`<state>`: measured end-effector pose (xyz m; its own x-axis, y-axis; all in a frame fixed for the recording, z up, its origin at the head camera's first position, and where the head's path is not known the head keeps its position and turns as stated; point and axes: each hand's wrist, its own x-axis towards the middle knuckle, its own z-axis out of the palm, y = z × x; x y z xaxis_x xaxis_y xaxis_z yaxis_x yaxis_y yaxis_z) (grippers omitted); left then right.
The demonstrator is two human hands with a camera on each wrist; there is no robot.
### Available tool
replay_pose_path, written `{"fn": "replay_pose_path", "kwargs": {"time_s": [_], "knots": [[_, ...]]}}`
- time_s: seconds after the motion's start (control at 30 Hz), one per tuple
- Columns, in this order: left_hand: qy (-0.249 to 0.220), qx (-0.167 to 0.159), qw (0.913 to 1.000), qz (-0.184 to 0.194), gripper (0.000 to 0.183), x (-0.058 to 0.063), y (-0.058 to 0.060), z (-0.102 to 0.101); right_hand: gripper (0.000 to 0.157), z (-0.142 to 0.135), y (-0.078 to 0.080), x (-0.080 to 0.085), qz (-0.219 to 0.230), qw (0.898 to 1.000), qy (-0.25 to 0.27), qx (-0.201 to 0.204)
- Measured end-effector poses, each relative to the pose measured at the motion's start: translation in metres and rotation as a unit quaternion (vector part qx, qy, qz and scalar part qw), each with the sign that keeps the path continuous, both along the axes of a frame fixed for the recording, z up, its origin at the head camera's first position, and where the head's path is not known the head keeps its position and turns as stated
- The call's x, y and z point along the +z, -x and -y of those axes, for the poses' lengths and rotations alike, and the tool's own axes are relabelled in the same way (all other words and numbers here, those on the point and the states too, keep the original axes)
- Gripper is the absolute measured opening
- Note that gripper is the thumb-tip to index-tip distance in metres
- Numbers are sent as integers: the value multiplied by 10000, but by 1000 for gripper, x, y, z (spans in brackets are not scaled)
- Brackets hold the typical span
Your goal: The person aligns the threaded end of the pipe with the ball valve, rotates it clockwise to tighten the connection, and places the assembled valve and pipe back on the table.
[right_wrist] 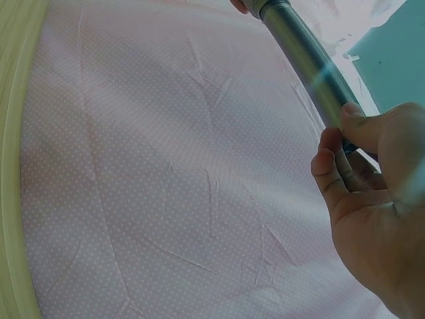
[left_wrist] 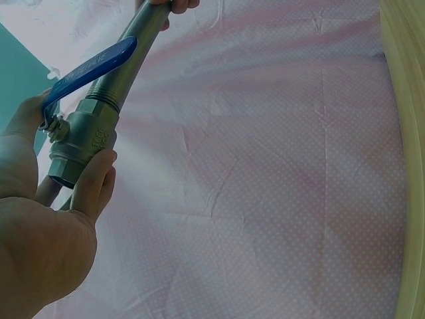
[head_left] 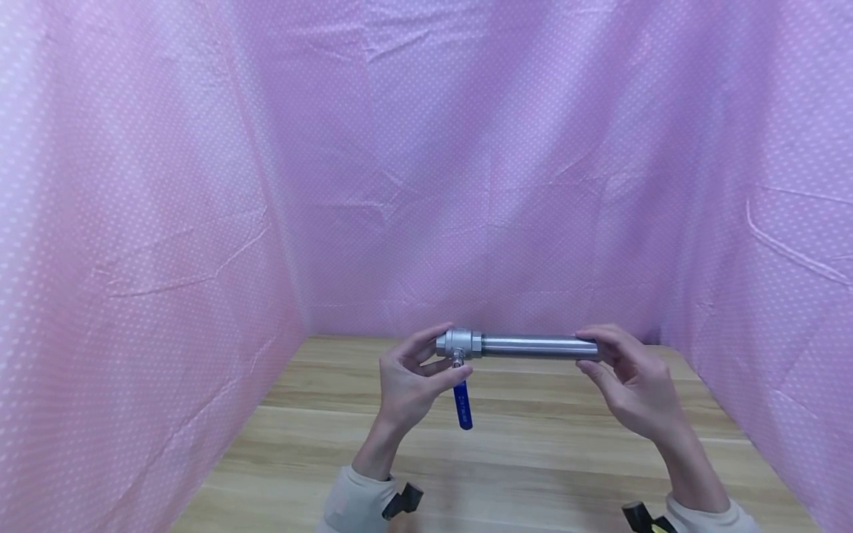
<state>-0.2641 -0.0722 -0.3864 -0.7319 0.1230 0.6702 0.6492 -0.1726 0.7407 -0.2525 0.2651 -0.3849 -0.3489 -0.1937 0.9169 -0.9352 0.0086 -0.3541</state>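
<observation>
My left hand grips a silver ball valve by its body, the thumb lying near the foot of its blue lever handle. The lever points toward me, across the line of the valve. From the valve's right side runs a straight metal pipe, held level above the table. In the left wrist view, threads show on the pipe where it meets the valve. My right hand pinches the pipe's far right end between thumb and fingers.
A wood-grain table lies below both hands. Pink dotted cloth hangs at the back and along both sides. Dark wrist mounts sit by the pale sleeves.
</observation>
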Motion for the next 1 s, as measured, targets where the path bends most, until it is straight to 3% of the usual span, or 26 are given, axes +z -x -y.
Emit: {"fn": "replay_pose_path", "kwargs": {"time_s": [0.17, 0.47, 0.53, 0.63, 0.73, 1.0], "knots": [[17, 22, 10000, -12, 64, 0, 0, 0, 41, 0, 0, -2, -16, 9996, -15, -292], [6, 21, 10000, -37, 64, 1, 0, 1, 49, 0, -4, -2, 61, 9900, -277, -1383], [-11, 25, 10000, -11, 64, 1, 0, 1, 54, 0, -4, -1, 141, 9929, -242, -1153], [-25, 33, 10000, 27, 64, 1, -1, 1, 60, 1, -4, 1, 252, 9985, -89, -469], [-16, 33, 10000, 26, 64, 2, -1, 1, 56, 1, -2, 1, 253, 9995, 64, 155], [-44, -18, 10000, -65, 64, 4, -2, 1, 42, 1, -1, 0, 95, 9994, 90, 318]]}}
